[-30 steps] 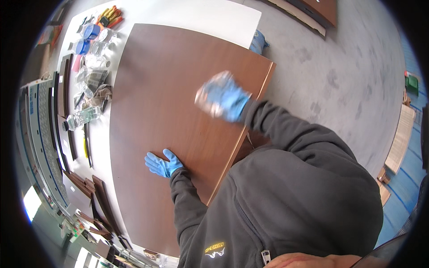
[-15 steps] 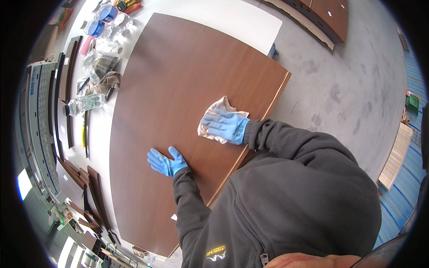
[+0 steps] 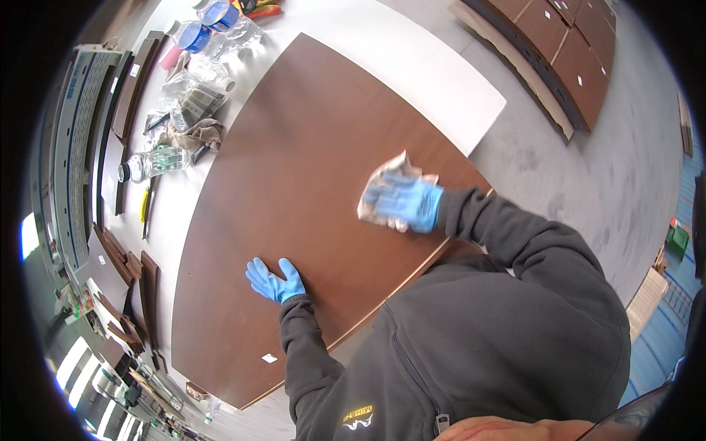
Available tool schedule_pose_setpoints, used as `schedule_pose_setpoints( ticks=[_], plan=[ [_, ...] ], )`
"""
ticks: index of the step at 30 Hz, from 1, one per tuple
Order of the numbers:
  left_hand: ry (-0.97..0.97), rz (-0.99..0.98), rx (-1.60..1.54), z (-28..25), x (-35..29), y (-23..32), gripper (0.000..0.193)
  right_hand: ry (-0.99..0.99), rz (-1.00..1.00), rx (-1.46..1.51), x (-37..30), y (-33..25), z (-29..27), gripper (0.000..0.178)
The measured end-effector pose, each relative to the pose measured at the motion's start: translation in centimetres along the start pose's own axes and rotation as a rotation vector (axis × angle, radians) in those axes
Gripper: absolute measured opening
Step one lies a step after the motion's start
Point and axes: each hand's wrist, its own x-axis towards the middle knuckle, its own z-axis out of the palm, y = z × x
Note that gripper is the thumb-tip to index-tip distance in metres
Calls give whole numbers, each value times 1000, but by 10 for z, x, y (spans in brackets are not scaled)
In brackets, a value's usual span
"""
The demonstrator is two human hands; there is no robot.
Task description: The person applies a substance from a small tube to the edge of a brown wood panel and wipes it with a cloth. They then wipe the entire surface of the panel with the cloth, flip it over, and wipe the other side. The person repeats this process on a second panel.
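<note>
- Two gloved hands work over a brown panel [image 3: 316, 184] that lies on a white tabletop [image 3: 445, 88]; a pale cloth [image 3: 387, 170] sits on the panel's face, toward the edge nearest the wearer's body.
- The right hand [image 3: 412, 202], blurred, covers the cloth palm down; whether its grip closes on the fabric cannot be told.
- The left hand [image 3: 276, 280] has its grip empty and spread, palm down at the panel, well apart from the cloth.
- The step in hand appears to be wiping the panel, with the left hand apparently bracing it.
- A further stroke would likely call for flat, even pressure, the cloth spread under the fingers and the left hand out of its path.
- Beyond the panel's far side, a clear, black-capped bottle [image 3: 160, 162] shows no certain contents.
- Farther up, blue-labelled bottles [image 3: 195, 37] cluster, their fill also unclear.
- Between them, a clear bag [image 3: 198, 103] holds something dark, too crumpled over to identify.
</note>
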Motion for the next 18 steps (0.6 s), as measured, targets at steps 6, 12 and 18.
schedule_pose_setpoints(
  ticks=[6, 12, 18],
  plan=[
    [169, -331, 74, 32, 5, 54, 79, 154, 451, -1258, -28, 22, -40, 66],
    [209, -301, 73, 29, 5, 62, 80, 329, 339, -1555, 66, 48, -186, 50],
    [187, -280, 126, 24, 6, 66, 79, 341, 390, -1615, 104, 49, -247, 45]
  ],
)
